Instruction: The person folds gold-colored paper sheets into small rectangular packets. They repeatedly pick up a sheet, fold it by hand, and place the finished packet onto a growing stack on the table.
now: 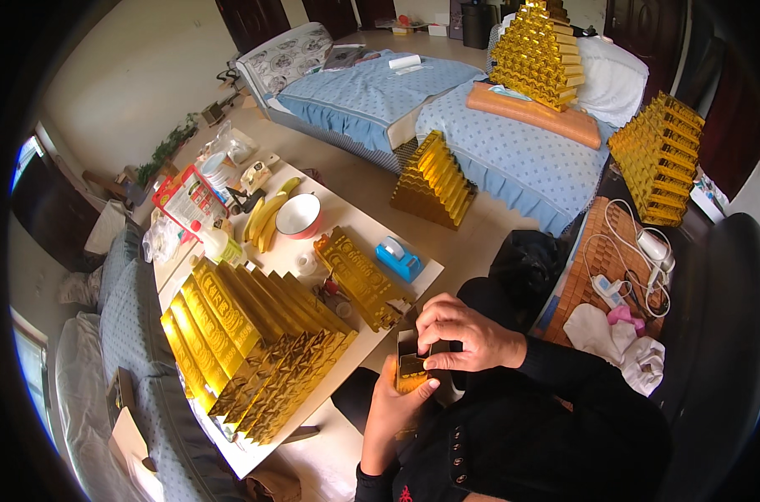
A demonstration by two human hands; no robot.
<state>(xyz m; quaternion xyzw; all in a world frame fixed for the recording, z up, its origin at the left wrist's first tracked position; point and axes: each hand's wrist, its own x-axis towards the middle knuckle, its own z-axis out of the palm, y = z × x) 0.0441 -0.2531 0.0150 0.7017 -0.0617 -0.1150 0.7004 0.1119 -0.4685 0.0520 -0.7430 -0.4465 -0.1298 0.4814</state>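
Observation:
My left hand [398, 401] is wrapped around a gold foil paper box [411, 379], held upright over my lap near the table's right edge. Thumb and fingers of my right hand [471, 336] pinch an end flap at the box's open top. Flat gold printed sheets [361, 276] lie on the white table [311, 389] just beyond my hands. To their left rises a stepped stack of gold boxes [248, 332]. A blue tape dispenser [398, 258] stands at the table corner, and a roll of clear tape [305, 263] is near the sheets.
On the table are bananas [267, 219], an enamel bowl [299, 216], a spray bottle [220, 245] and a red-white package [191, 201]. Gold pyramids stand on the floor [433, 188], the sofa [536, 56] and at right [659, 163]. A hair dryer [654, 248] with cords lies right of me.

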